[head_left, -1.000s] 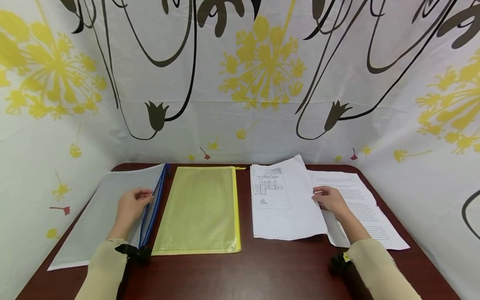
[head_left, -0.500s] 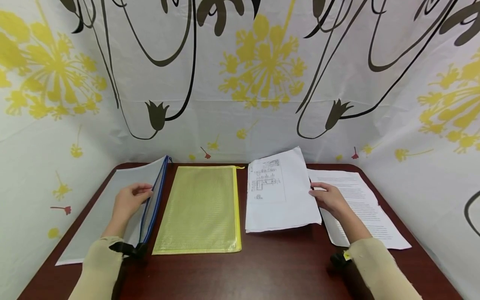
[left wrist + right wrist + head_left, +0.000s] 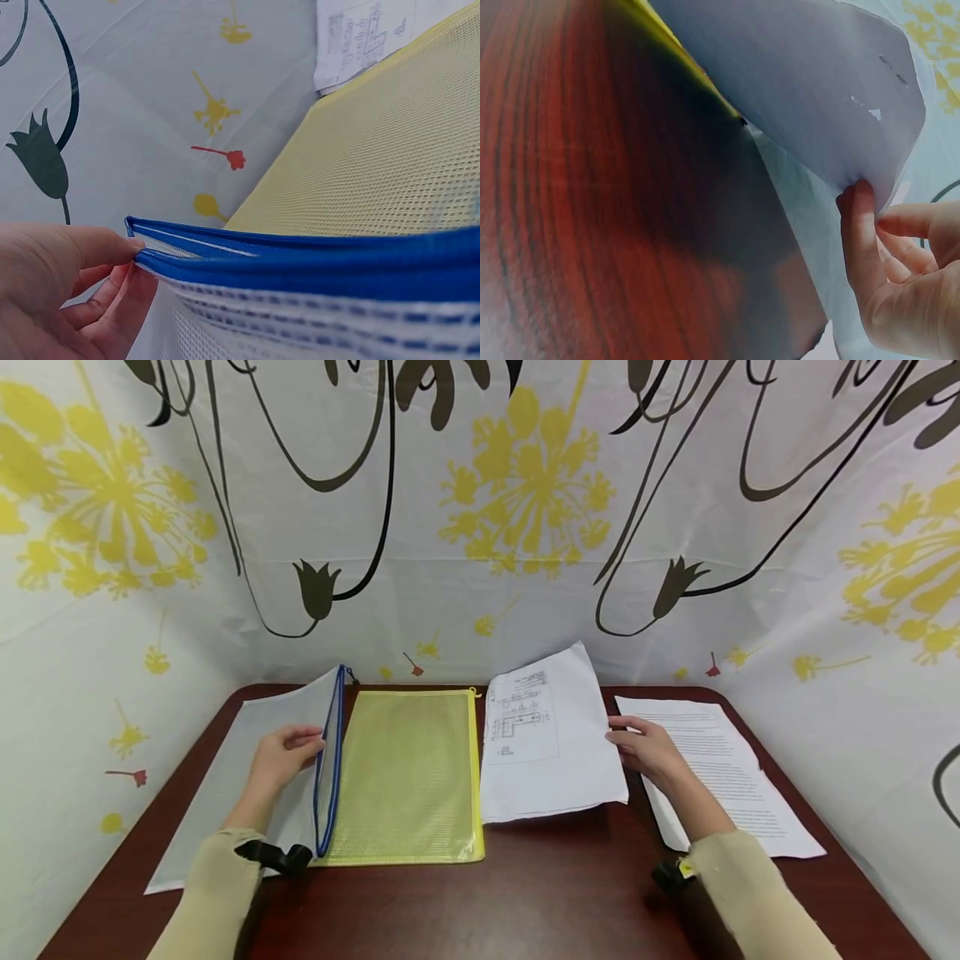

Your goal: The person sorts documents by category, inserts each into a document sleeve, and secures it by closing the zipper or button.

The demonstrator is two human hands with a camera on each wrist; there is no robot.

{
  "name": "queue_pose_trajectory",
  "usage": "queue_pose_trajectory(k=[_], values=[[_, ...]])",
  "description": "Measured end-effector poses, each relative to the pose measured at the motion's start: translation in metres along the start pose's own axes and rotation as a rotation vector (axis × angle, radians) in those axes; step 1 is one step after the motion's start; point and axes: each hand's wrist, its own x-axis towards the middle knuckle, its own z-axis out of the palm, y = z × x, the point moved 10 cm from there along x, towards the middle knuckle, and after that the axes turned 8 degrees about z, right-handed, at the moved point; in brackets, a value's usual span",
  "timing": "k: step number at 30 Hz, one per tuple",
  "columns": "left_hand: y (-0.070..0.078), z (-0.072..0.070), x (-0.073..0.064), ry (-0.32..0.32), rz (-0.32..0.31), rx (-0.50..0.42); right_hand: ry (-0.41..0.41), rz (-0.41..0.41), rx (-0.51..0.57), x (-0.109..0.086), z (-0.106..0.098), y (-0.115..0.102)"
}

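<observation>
My left hand [image 3: 281, 760] pinches one edge of the opening of a white mesh zipper pouch with blue trim [image 3: 326, 793]; in the left wrist view the blue-edged mouth [image 3: 315, 266] gapes apart. The pouch's right side stands raised and overlaps the left part of a yellow mesh zipper pouch [image 3: 408, 777]. My right hand [image 3: 648, 747] pinches the right edge of some printed paper sheets [image 3: 555, 768], which are tilted up off the table and carry a line drawing. The right wrist view shows the blank underside of the sheets [image 3: 810, 82], thumb and fingers at their edge.
More printed sheets [image 3: 712, 760] lie at the right, under and beyond my right hand. The dark red wooden table [image 3: 480, 910] ends at a patterned fabric wall [image 3: 420, 527] at the back and on both sides.
My left hand has shifted right, drawing the blue-trimmed pouch over the yellow one's left edge. My right hand has lifted the drawing sheets and moved them left, away from the other sheets.
</observation>
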Motion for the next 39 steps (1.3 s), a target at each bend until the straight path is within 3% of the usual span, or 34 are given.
queue_pose_trajectory(k=[9,19,29,34,39], values=[[0.004,0.007,-0.005,0.0,-0.041,-0.079,-0.008,-0.037,0.005,-0.009,0.003,-0.023],[0.011,0.02,-0.006,-0.024,-0.06,-0.162,-0.03,-0.042,0.08,-0.015,-0.002,-0.028],[0.02,0.036,-0.006,-0.038,-0.044,-0.165,-0.035,-0.051,0.048,-0.019,0.003,-0.029],[0.022,0.042,-0.005,-0.04,-0.051,-0.157,-0.081,-0.084,0.097,-0.018,0.01,-0.031],[0.025,0.048,-0.005,-0.053,-0.048,-0.165,-0.101,-0.105,0.071,-0.017,0.017,-0.032]])
